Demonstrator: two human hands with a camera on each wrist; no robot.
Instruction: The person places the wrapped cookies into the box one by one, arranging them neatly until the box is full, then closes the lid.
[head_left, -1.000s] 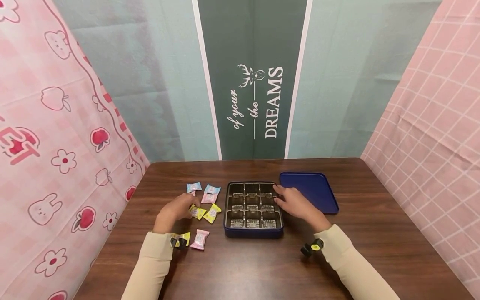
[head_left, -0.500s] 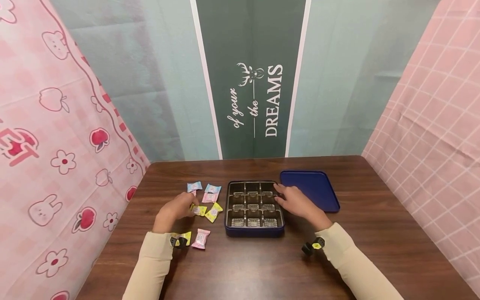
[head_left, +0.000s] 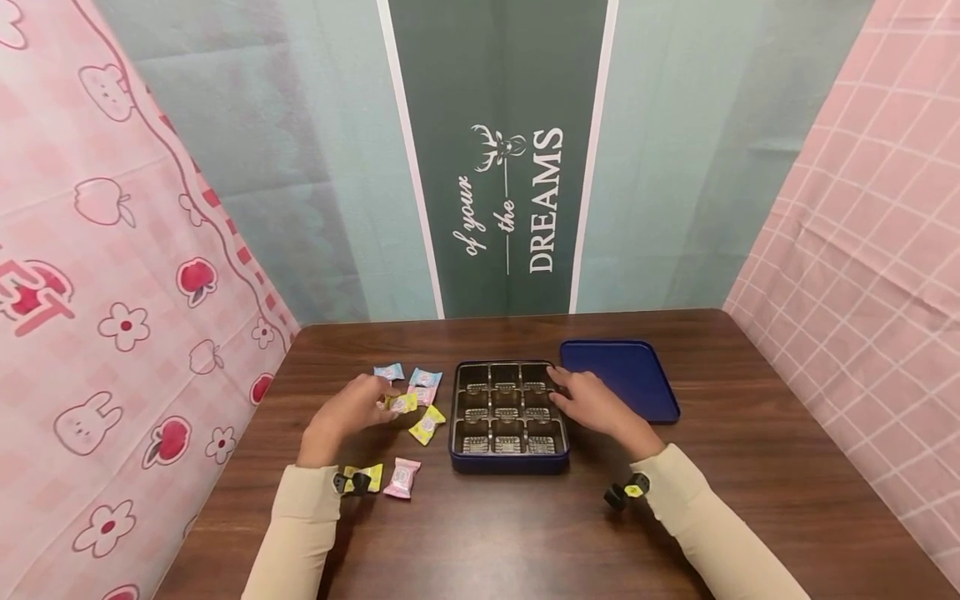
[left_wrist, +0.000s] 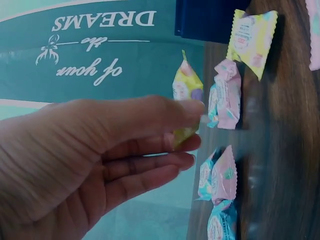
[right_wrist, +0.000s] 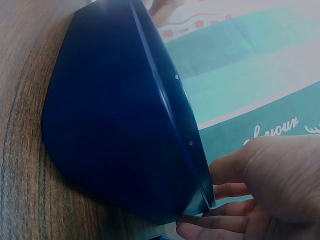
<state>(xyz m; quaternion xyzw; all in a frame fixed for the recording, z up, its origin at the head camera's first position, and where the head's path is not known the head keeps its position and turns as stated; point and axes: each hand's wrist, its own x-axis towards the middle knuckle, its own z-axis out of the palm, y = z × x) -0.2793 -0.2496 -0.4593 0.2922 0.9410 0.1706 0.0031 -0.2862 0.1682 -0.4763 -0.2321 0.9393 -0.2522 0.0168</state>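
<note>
Between thumb and fingers, my left hand (head_left: 349, 415) pinches a yellow-wrapped candy (head_left: 403, 403), slightly raised above the table in the left wrist view. Beside it on the table lie another yellow candy (head_left: 427, 425), a pink candy (head_left: 422, 394) and blue candies (head_left: 426, 378). My right hand (head_left: 597, 405) holds the right rim of a square navy tin (head_left: 510, 465), fitted with a dark tray of nine-like small compartments in which no candy shows. In the right wrist view, the thumb and fingers lie on either side of the rim at one corner.
A flat navy lid (head_left: 618, 379) lies behind the right hand. Nearer the front left are a pink candy (head_left: 402, 478) and a yellow candy (head_left: 365, 477), the latter partly hidden by the left wrist camera. Curtains enclose the wooden table (head_left: 480, 533).
My left hand has lifted a yellow candy off the table and moved it slightly away from the body. The right hand and the tin have stayed in place.
</note>
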